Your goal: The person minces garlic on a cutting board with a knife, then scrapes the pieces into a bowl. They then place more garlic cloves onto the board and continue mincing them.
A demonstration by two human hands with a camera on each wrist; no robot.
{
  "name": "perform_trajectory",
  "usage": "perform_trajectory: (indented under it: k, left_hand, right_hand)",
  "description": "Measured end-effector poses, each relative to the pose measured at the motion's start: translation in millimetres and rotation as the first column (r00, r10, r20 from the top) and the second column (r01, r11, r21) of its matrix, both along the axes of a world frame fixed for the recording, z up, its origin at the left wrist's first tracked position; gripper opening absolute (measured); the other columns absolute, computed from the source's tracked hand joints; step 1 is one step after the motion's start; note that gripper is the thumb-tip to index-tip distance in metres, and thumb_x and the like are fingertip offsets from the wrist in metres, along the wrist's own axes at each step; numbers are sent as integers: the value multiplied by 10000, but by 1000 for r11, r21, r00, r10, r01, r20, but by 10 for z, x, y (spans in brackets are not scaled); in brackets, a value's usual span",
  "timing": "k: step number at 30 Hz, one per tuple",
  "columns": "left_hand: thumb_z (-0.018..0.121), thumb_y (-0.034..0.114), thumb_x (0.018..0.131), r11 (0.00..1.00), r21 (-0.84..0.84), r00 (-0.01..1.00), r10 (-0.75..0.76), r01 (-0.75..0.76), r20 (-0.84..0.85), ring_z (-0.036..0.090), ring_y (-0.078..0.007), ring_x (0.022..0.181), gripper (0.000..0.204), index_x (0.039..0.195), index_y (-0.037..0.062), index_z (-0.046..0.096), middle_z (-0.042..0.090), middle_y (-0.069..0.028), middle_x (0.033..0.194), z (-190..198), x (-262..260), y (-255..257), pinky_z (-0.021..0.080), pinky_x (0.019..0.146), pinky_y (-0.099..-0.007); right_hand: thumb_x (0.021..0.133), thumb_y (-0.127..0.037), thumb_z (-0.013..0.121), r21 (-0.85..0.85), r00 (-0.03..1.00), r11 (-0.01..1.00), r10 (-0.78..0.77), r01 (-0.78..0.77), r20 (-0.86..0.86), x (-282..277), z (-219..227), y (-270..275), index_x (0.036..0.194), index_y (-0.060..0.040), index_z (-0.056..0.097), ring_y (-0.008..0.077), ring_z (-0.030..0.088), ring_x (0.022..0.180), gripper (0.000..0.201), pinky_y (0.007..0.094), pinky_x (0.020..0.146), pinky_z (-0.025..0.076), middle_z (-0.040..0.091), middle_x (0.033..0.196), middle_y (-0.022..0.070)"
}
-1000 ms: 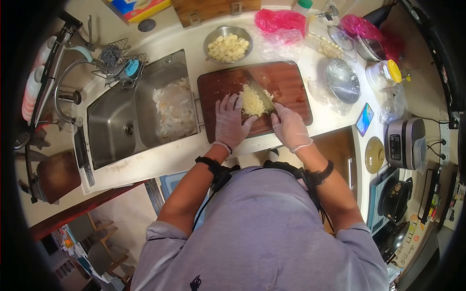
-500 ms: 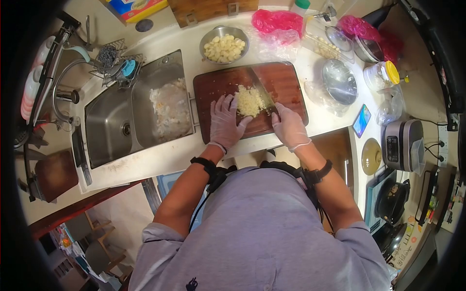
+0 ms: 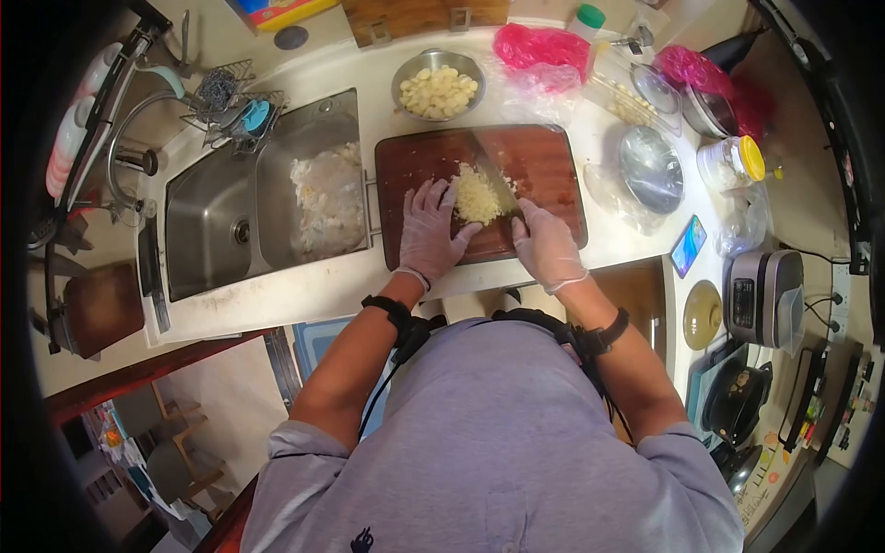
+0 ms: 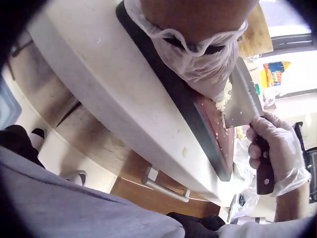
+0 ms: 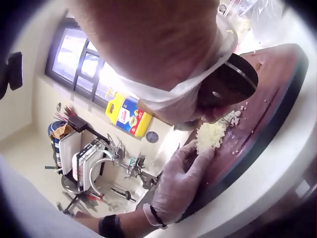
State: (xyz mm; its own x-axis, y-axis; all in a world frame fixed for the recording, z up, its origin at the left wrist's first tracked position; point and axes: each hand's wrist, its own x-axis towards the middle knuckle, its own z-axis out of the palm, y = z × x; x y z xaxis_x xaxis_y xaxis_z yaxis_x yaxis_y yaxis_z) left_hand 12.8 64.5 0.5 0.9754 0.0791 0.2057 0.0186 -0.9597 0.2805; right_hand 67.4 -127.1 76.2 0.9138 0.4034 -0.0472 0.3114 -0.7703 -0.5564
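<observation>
Head view | left hand: gloved, fingers spread beside chopped pale pile, seemingly containing it | right hand: apart, gripping knife by its handle, likely for blade control | pile: near middle of cutting board, between hands, blade alongside, probably within easy reach.

On the blue label of a yellow jug, beyond the right hand, blurred letters look like "LABOR". Dark writing on a pale strip, right of that hand and nearer the body, is illegible.
</observation>
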Motion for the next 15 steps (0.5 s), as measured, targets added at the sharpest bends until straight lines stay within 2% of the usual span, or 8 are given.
perform_trajectory:
  k: [2,4,8,11,13,15]
  left_hand:
    - [695,514,856,1000,3,1000,2,-2,1,350,-347,1386,798,1447,50,425,416,-132,1441,10,10,6,222,1189,-527]
    - [581,600,902,999,38,999,-9,11,-49,314,-324,1419,827,1479,38,394,417,-130,1455,28,-1,16,191,1197,-511]
    - [571,606,906,998,65,998,3,1,-69,307,-319,1425,825,1479,40,395,413,-127,1463,39,-1,2,188,1200,-506]
    - [559,615,908,997,76,995,10,-2,-100,303,-314,1428,828,1484,43,392,408,-125,1475,40,18,13,184,1201,-504]
    - [547,621,911,998,70,997,2,3,-79,300,-313,1432,827,1482,44,393,406,-125,1479,32,2,10,178,1202,-505]
    - [546,621,912,997,71,996,5,1,-86,300,-313,1433,824,1481,45,394,408,-126,1478,27,1,9,174,1203,-505]
  right_hand:
    - [934,-161,571,3,999,999,33,-33,-26,16,4,4,1219,21,624,444,648,970,342,505,872,513,670,1046,280]
    - [931,-164,574,-29,999,1000,-4,3,-33,28,46,18,1223,22,624,442,649,975,349,504,872,514,671,1051,281]
    - [930,-165,575,-8,1000,1000,-16,16,-18,35,-16,-25,1226,23,622,442,649,976,355,504,870,517,671,1050,282]
    - [932,-168,576,-19,998,999,46,-47,-42,68,-33,-37,1226,25,620,442,647,983,355,503,874,516,671,1053,283]
    - [932,-166,577,-16,1000,1000,-15,15,-18,40,18,-21,1227,26,618,443,644,993,355,503,886,511,670,1061,282]
    - [931,-165,578,-22,998,1000,20,-22,-53,45,18,-13,1229,28,617,444,643,994,356,502,889,510,669,1060,282]
